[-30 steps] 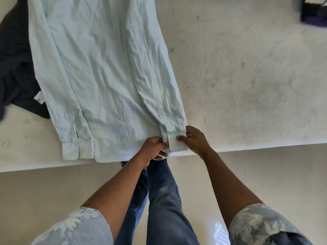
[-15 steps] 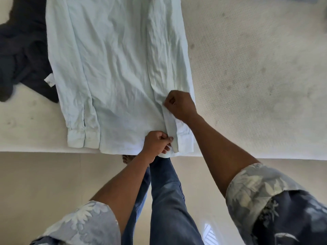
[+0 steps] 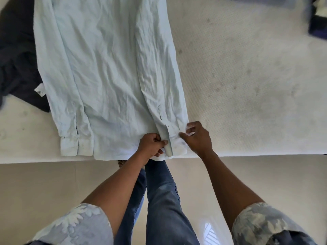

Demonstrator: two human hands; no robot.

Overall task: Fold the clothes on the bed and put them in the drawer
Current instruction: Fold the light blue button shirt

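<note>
Bed (image 3: 247, 76) first: white dimpled top, and the pale blue shirt (image 3: 106, 68) lies flat across it, hem (image 3: 113, 154) at the near edge, sleeves folded in. It looks like thin, light, floppy, creased cotton that'll sag anywhere you don't support it, so I'd hold the stiffer hem and cuff (image 3: 175, 145). Your left hand (image 3: 151, 145) has fingers (image 3: 157, 138) curled tight on the hem, your right hand (image 3: 199, 138) pinches the corner beside that cuff.

The white, dimple-textured bed (image 3: 247, 85), faintly stained, carries a crumpled pale blue long-sleeved shirt (image 3: 109, 68), spread flat from the near edge toward the far side. A dark navy garment (image 3: 16, 59) lies bunched at the left, touching the shirt's left edge. A blurred dark item (image 3: 316, 23) sits at the far right.
</note>
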